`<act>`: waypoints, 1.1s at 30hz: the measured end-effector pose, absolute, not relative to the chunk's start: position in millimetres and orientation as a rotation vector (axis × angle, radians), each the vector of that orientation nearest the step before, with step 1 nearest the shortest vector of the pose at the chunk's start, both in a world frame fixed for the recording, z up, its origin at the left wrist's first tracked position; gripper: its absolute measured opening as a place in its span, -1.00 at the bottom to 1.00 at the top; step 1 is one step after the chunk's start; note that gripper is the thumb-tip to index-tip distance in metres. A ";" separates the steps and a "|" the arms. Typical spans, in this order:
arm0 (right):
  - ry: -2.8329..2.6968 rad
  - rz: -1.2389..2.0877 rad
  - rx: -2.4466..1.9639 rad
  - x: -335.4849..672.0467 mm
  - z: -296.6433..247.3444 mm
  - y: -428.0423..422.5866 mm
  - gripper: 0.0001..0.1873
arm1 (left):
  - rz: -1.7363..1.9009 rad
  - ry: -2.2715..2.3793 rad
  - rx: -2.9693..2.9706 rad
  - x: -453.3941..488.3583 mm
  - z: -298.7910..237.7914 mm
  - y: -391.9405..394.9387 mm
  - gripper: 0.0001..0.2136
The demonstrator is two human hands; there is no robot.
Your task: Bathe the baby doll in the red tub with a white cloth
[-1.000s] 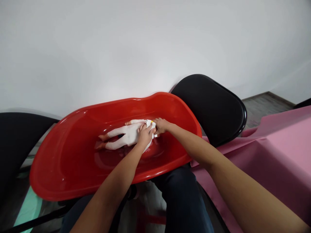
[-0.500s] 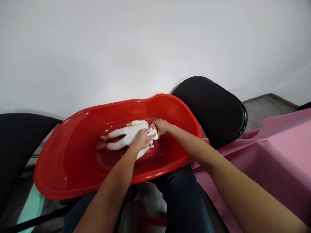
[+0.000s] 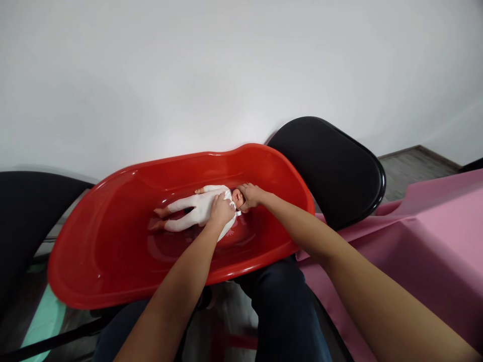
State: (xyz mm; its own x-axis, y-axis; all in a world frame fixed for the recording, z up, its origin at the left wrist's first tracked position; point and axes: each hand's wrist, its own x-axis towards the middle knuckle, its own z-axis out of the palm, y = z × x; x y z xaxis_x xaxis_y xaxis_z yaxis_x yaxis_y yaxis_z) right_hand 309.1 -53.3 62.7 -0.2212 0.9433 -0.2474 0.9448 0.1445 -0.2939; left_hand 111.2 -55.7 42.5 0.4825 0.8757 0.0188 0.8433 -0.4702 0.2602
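A doll (image 3: 203, 206) in white clothing is lying on its back in a red tub (image 3: 86, 251), its feet pointing left. The right hand (image 3: 251, 195) is cupping the doll's head, fingers curving around it. The left hand (image 3: 222, 210) is resting on the chest, fingers curling; whether it is gripping anything, I cannot tell. The person seems to be tending the doll's upper body; the next move probably calls for keeping the head steady.

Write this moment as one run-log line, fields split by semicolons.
left hand: on chest of doll; right hand: against doll's head; doll: face up, dressed in white; container: red tub; right of tub: pink cloth
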 end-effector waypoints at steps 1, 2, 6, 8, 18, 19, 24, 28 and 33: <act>2.363 -0.618 1.969 308.9 63.5 -53.6 -0.57 | 0.263 1.517 2.454 112.7 39.9 -54.8 -0.69; 2.356 -0.620 1.970 308.7 64.4 -53.8 -0.58 | 0.329 1.545 2.384 113.1 37.1 -53.3 -0.69; 2.369 -0.614 1.920 307.7 67.1 -54.3 -0.39 | 0.616 1.653 2.091 110.8 29.2 -43.6 -0.61; 2.372 -0.614 1.911 307.7 66.9 -54.2 -0.36 | 0.700 1.696 2.000 111.9 27.2 -40.3 -0.56; 2.339 -0.654 1.910 310.3 60.7 -52.3 -0.52 | 0.397 1.550 2.262 122.2 23.2 -44.4 -0.56; 2.344 -0.653 1.903 310.6 60.3 -52.4 -0.49 | 0.384 1.547 2.277 121.5 23.6 -44.2 -0.57; 2.391 -0.627 1.857 312.6 59.2 -51.7 -0.38 | 0.340 1.502 2.351 118.4 26.1 -42.2 -0.64; 2.404 -0.603 1.866 312.8 58.5 -50.1 -0.31 | 0.308 1.467 2.394 114.8 30.7 -41.9 -0.64; 2.401 -0.591 1.882 312.3 57.3 -49.9 -0.34 | 0.204 1.543 2.365 115.1 44.3 -47.6 -0.65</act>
